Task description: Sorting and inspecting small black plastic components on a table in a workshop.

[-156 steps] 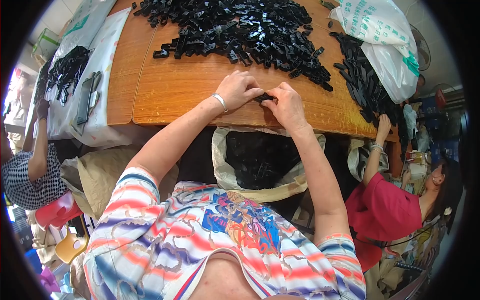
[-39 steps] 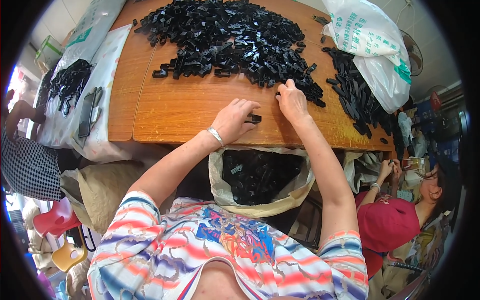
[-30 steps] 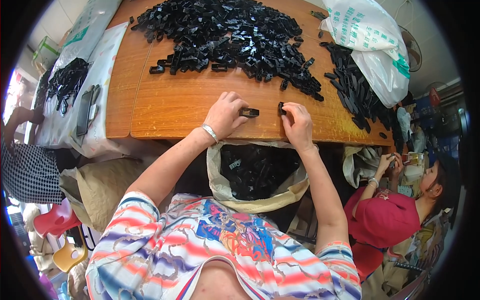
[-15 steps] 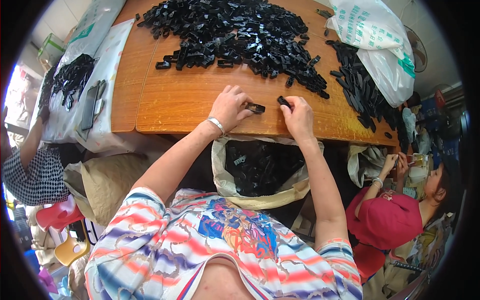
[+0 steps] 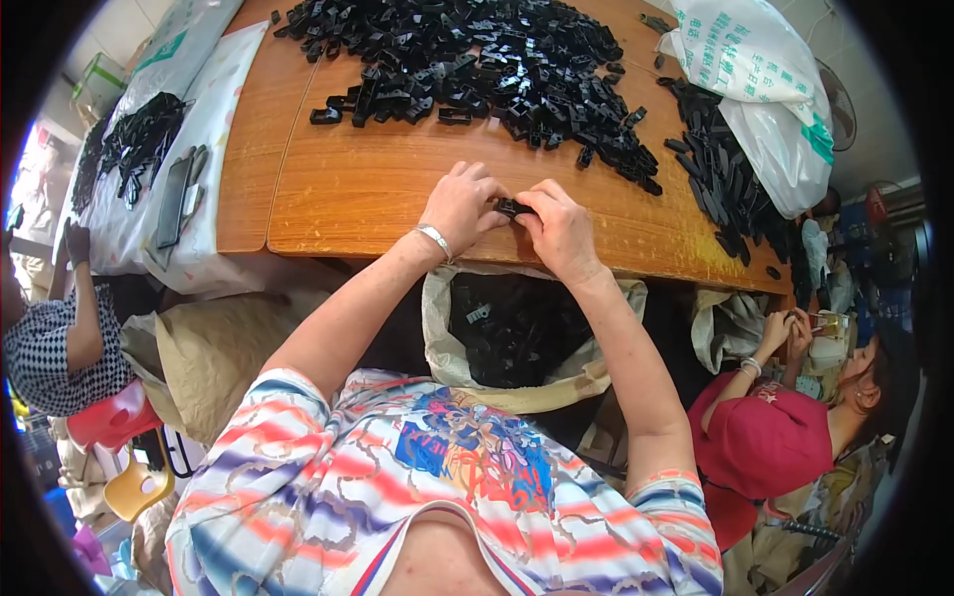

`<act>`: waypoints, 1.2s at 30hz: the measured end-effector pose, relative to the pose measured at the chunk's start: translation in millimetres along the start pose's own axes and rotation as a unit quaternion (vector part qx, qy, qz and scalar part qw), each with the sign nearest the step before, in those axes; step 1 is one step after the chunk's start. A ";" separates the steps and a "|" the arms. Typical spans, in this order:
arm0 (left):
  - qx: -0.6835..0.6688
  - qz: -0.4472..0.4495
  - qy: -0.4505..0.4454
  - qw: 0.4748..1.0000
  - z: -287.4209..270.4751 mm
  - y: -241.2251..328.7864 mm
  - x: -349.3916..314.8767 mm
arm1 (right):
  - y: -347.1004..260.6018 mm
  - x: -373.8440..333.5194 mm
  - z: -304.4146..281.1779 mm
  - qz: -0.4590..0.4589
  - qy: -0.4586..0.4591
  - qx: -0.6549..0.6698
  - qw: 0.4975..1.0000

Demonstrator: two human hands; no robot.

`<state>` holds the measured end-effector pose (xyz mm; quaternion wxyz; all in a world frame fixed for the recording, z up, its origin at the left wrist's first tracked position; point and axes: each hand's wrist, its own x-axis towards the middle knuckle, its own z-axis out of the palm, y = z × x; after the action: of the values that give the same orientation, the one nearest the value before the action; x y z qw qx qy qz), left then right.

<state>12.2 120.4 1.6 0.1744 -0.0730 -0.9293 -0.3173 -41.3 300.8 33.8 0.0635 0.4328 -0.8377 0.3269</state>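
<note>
Angular black piece between fingertips

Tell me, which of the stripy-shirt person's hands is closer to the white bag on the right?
Right. The right hand is below and left of the white bag in the picture; the left hand is even farther left.

Both bare arms reach forward, left grip and right grip pinched close together.

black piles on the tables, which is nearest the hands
The big middle pile, beyond the left hand and right hand; the right pile of slim strips and left pile on sheeting sit farther off.
</note>
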 end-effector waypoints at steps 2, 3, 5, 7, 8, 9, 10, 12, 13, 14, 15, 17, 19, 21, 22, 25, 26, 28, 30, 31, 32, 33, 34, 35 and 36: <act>-0.002 -0.002 0.001 1.000 0.3 -0.2 -0.3 | -1.0 -3.8 3.2 0.006 -0.010 0.003 1.000; -0.004 -0.001 0.004 1.000 -0.3 0.3 -0.6 | -1.6 -7.0 6.3 -0.028 0.003 -0.042 0.999; 0.000 -0.001 0.005 1.000 1.4 -0.1 -0.4 | 0.8 -12.4 10.4 -0.067 0.016 -0.104 0.992; -0.003 -0.005 0.005 1.000 1.4 -0.5 -0.3 | -2.8 -15.1 14.7 -0.059 0.024 -0.118 0.991; -0.002 -0.001 0.008 1.000 1.4 0.1 -1.5 | -5.3 -16.3 11.3 -0.061 0.027 -0.121 0.990; 0.007 0.020 -0.008 1.000 2.1 1.3 -3.5 | -8.0 -19.2 6.6 -0.039 0.006 -0.101 0.994; 0.015 0.042 -0.024 0.999 1.2 0.7 -3.2 | -9.6 -22.5 2.8 -0.017 -0.015 -0.080 0.997; -0.099 0.052 -0.142 0.984 -16.4 -3.3 -1.1 | -13.4 -44.1 -7.9 0.014 -0.040 -0.047 0.998; -0.174 0.053 -0.181 0.966 -25.4 -9.4 -1.3 | -17.9 -55.7 -15.5 0.018 -0.051 -0.039 0.998; -0.193 0.005 -0.166 0.967 -29.7 -16.3 -2.2 | -26.4 -63.0 -27.9 0.040 -0.096 -0.037 0.994; -0.090 0.002 -0.074 0.993 -33.2 -23.5 0.1 | -30.6 -65.1 -38.4 0.035 -0.101 -0.034 0.994; 0.065 -0.013 0.067 0.996 -40.2 -33.9 14.6 | -34.2 -67.8 -54.4 0.106 -0.195 -0.005 0.975; 0.098 -0.018 0.118 0.988 -39.5 -46.4 32.7 | -18.9 -52.3 -51.4 0.081 -0.114 -0.037 0.990; 0.119 -0.021 0.120 0.985 -36.3 -52.1 45.3 | -0.6 -22.4 -41.8 0.096 -0.049 -0.038 0.993; 0.130 -0.016 0.112 0.985 -31.3 -56.8 51.0 | 10.4 -6.8 -33.2 0.086 -0.013 -0.054 0.995; 0.152 -0.003 0.113 0.982 -21.3 -65.0 60.8 | 41.0 40.1 -2.7 0.068 0.065 -0.111 0.989; 0.166 0.002 0.108 0.980 -21.0 -65.7 62.3 | 43.9 54.3 4.9 0.085 0.079 -0.125 0.985; 0.182 0.006 0.104 0.978 -22.2 -66.8 63.9 | 43.2 73.6 17.1 0.118 0.091 -0.173 0.973; 0.216 0.020 0.084 0.973 -23.9 -66.4 62.1 | 41.7 84.4 23.1 0.139 0.063 -0.200 0.968; 0.216 0.020 0.084 0.973 -26.4 -60.9 60.4 | 43.3 86.0 26.6 0.162 0.034 -0.227 0.960; 0.205 0.004 0.073 0.976 -27.7 -54.3 57.5 | 44.2 84.7 30.5 0.177 0.048 -0.227 0.956; 0.193 -0.011 0.061 0.979 -28.0 -47.1 54.0 | 47.2 80.9 29.8 0.179 0.048 -0.228 0.956; 0.181 -0.019 0.046 0.982 -32.0 -38.2 48.5 | 47.8 76.5 28.3 0.158 0.044 -0.209 0.964; 0.162 -0.048 0.027 0.985 -29.9 -31.4 44.9 | 48.4 70.3 25.1 0.138 0.039 -0.192 0.971; 0.142 -0.077 0.007 0.987 -27.2 -24.4 41.6 | 49.1 62.7 21.9 0.138 0.038 -0.193 0.971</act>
<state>-24.8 85.5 23.3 0.1650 0.0263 -0.9664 -0.1952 -113.8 265.0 17.0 0.1317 0.2794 -0.9338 0.1806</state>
